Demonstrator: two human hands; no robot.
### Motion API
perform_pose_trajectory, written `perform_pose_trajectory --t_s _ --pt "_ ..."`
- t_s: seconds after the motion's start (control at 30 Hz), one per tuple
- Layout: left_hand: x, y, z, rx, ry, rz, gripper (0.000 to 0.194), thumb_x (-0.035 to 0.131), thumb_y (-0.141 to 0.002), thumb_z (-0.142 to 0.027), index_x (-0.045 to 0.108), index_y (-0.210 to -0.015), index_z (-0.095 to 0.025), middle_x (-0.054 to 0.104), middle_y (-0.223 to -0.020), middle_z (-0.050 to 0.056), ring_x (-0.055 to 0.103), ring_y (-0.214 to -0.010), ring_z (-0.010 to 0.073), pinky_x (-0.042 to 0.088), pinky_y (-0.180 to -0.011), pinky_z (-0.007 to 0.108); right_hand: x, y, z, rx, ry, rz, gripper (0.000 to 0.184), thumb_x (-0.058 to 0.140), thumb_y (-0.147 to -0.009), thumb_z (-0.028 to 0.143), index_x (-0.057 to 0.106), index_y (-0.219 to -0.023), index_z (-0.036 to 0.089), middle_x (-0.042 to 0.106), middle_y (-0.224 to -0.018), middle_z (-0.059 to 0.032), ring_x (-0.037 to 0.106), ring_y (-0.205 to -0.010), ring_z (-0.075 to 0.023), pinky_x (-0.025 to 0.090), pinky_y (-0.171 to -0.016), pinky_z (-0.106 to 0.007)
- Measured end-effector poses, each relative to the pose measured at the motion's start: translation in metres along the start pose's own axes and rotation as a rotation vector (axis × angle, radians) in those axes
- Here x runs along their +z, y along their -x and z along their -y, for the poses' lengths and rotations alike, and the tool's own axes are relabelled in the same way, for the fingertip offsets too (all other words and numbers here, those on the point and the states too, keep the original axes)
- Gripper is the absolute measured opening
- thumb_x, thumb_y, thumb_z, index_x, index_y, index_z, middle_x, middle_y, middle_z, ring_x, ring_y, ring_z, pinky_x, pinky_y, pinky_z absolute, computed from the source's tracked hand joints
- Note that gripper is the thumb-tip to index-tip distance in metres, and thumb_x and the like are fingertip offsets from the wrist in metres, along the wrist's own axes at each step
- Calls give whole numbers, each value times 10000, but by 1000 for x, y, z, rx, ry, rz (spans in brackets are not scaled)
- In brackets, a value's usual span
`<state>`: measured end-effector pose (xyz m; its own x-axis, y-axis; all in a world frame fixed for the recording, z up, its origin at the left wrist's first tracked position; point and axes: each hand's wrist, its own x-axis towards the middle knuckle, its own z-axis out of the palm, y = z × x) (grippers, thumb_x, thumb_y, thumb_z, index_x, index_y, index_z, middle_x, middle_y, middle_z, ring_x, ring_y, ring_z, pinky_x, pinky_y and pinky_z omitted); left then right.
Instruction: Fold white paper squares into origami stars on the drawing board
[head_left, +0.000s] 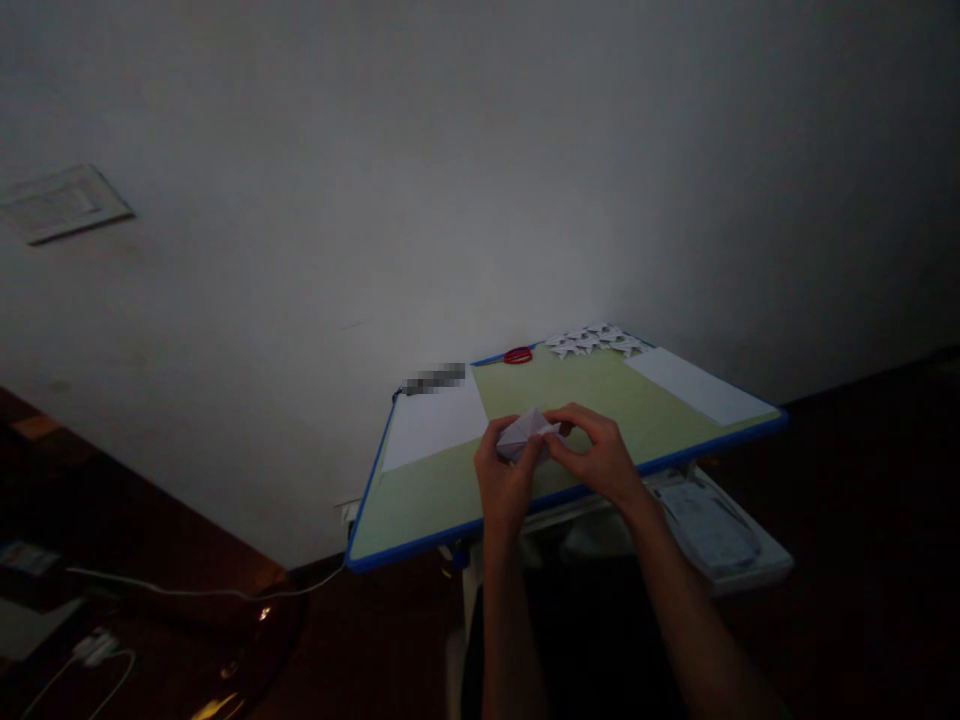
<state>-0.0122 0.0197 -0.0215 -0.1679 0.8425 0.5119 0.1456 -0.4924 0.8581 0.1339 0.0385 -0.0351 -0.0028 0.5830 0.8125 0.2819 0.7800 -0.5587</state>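
Between my two hands, above the near part of the green-topped table (570, 385), is a piece of folded white paper (523, 430). My left hand (504, 475) grips its left side, thumb on the front and fingers behind. At its right end my right hand (596, 450) pinches the paper between thumb and forefinger. The paper has creased, pointed flaps; part of it is hidden by my fingers.
Several small folded paper pieces (592, 340) lie at the far right. Red-handled scissors (518, 355) rest at the back edge. White sheets lie left (439, 425) and right (697, 385). An open drawer (720, 530) juts out below. A cable (202, 592) runs at lower left.
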Motion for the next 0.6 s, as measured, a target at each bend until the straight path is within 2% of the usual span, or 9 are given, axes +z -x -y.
perform_pose_trajectory --t_s 0.27,0.47,0.6 --pt "1 0 -3 -12 15 8 279 791 -745 -306 673 -959 -171 677 -807 4 618 -714 160 471 -653 246 0 -1 1 -25 12 -15 148 661 -829 133 693 -957 201 629 -792 -13 596 -736 -173 480 -703 -300" --pt "2 1 -4 -25 12 3 269 790 -724 -278 669 -941 -175 680 -786 -2 625 -698 160 467 -638 240 2 1 -3 54 32 1 134 671 -807 172 688 -937 198 670 -785 -14 612 -716 -177 489 -694 -301" --pt "3 1 -7 -36 35 16 276 793 -703 -261 671 -937 -181 686 -775 -7 629 -688 161 460 -633 239 1 1 -3 51 52 0 110 662 -796 185 694 -900 199 681 -764 -19 615 -695 -182 486 -682 -308"
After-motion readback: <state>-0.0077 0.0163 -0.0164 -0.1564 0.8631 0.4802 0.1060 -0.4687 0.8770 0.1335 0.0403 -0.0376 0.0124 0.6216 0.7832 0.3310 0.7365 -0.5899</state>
